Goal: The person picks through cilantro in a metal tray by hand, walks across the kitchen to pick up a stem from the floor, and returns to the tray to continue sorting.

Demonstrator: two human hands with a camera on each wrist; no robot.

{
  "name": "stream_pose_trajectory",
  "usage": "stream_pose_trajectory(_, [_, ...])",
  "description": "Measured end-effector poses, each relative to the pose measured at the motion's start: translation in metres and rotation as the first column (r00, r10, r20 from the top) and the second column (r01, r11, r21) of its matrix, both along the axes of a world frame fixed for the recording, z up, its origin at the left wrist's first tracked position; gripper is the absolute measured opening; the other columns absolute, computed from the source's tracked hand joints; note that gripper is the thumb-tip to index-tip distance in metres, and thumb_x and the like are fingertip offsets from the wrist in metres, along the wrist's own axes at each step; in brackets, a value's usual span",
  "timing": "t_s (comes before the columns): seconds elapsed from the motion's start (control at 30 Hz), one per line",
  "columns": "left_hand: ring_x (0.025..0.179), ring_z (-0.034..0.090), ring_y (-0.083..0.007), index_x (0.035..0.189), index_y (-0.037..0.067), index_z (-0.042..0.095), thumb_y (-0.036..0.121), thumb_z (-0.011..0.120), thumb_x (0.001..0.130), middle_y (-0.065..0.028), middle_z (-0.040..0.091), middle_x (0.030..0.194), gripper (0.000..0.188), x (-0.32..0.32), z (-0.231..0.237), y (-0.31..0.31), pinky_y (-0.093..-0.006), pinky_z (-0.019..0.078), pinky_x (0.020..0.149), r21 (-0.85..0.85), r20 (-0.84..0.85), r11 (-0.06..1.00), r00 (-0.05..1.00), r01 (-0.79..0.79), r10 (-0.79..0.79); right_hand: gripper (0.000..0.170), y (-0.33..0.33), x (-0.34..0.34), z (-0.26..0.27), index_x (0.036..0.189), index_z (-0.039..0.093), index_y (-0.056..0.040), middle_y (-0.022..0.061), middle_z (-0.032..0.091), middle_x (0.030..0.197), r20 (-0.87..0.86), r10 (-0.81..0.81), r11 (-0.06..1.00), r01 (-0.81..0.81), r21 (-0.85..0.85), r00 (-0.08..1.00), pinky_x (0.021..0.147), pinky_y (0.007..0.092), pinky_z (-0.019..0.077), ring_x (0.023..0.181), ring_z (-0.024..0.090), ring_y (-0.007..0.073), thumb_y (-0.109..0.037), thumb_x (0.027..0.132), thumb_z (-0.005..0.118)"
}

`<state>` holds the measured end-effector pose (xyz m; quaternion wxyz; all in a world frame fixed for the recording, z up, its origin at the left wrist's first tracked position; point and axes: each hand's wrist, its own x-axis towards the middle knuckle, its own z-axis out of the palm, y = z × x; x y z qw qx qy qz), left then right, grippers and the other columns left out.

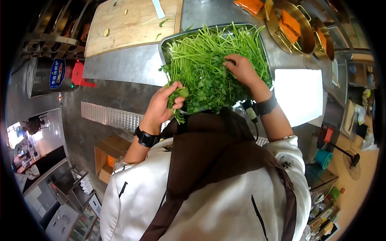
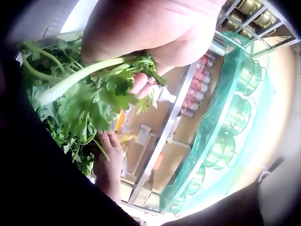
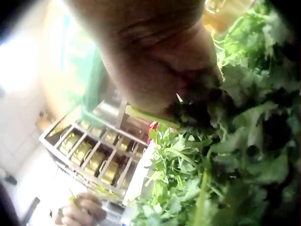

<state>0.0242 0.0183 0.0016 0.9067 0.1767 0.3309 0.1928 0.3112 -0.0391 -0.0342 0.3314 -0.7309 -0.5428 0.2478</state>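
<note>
Left hand (image 1: 164,105) grips leafy greens (image 1: 177,96) by the near left corner of the tray (image 1: 161,51); right hand (image 1: 243,71) touches more toward the right edge, pinching or not, I can't tell.

there are two hands, one left hand (image 1: 163,103) and one right hand (image 1: 243,71), and two black wrist bands (image 1: 148,137). there is one tray (image 1: 162,50) of greens (image 1: 211,74). there is one wooden board (image 1: 132,30) far left, two gold pans (image 1: 307,34) far right, one white board (image 1: 298,96) right, and one cardboard box (image 1: 105,154) left.
</note>
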Motion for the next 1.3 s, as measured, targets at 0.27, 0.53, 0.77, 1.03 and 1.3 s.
stream_pose_trajectory(0.27, [0.058, 0.042, -0.0104, 0.096, 0.002, 0.054, 0.017, 0.049, 0.093, -0.0101, 0.053, 0.088, 0.016, -0.003, 0.0, 0.0, -0.0209, 0.0312, 0.046, 0.005, -0.009, 1.0, 1.0, 0.011, -0.011, 0.015, 0.001, 0.014, 0.027, 0.08, 0.064, -0.0083, -0.007, 0.052, 0.068, -0.551, -0.273, 0.962, 0.242, -0.129, 0.789, 0.055, 0.0208, 0.0353, 0.06, 0.043, 0.0037, -0.022, 0.087, 0.061])
stream_pose_trajectory(0.53, [0.057, 0.041, -0.0099, 0.095, 0.002, 0.054, 0.017, 0.048, 0.093, -0.0089, 0.053, 0.085, 0.016, 0.005, 0.002, 0.0, -0.021, 0.0306, 0.045, 0.017, -0.044, 1.0, 0.999, 0.022, -0.021, 0.02, -0.004, 0.003, 0.048, 0.1, 0.066, -0.0095, -0.0031, 0.061, 0.081, -0.581, -0.256, 0.967, 0.201, -0.159, 0.772, 0.061, 0.0207, 0.041, 0.067, 0.051, 0.0075, -0.023, 0.09, 0.056])
stream_pose_trajectory(0.77, [0.055, 0.04, -0.009, 0.1, 0.0, 0.052, 0.016, 0.048, 0.093, -0.0067, 0.052, 0.08, 0.018, 0.01, 0.004, 0.001, -0.021, 0.0294, 0.045, 0.023, -0.114, 0.999, 0.993, 0.046, -0.043, 0.022, -0.017, 0.011, 0.039, 0.102, 0.064, -0.0059, 0.011, 0.064, 0.095, -0.022, -0.22, 0.969, 0.221, 0.113, 0.975, 0.068, 0.0312, 0.0481, 0.082, 0.061, 0.0226, -0.02, 0.087, 0.057])
stream_pose_trajectory(1.03, [0.054, 0.038, -0.0084, 0.102, -0.002, 0.054, 0.016, 0.054, 0.09, -0.0011, 0.047, 0.072, 0.021, 0.029, -0.001, 0.008, -0.0213, 0.0282, 0.045, 0.049, -0.116, 0.997, 0.991, 0.065, -0.059, 0.02, -0.013, -0.01, 0.064, 0.091, 0.065, -0.0067, 0.0102, 0.06, 0.106, 0.395, 0.082, 0.912, -0.229, 0.34, 0.915, 0.085, 0.0364, 0.0436, 0.1, 0.055, 0.0273, -0.01, 0.072, 0.068])
stream_pose_trajectory(1.3, [0.051, 0.036, -0.0069, 0.1, 0.0, 0.056, 0.017, 0.057, 0.089, 0.0027, 0.042, 0.065, 0.021, 0.051, -0.008, 0.012, -0.0201, 0.0265, 0.043, 0.015, -0.111, 0.993, 0.987, 0.116, -0.113, 0.032, -0.028, -0.05, 0.049, 0.1, 0.063, -0.0051, 0.0147, 0.053, 0.119, 0.052, 0.536, 0.833, -0.538, 0.129, 0.843, 0.095, 0.0389, 0.0382, 0.111, 0.049, 0.0311, -0.016, 0.071, 0.069])
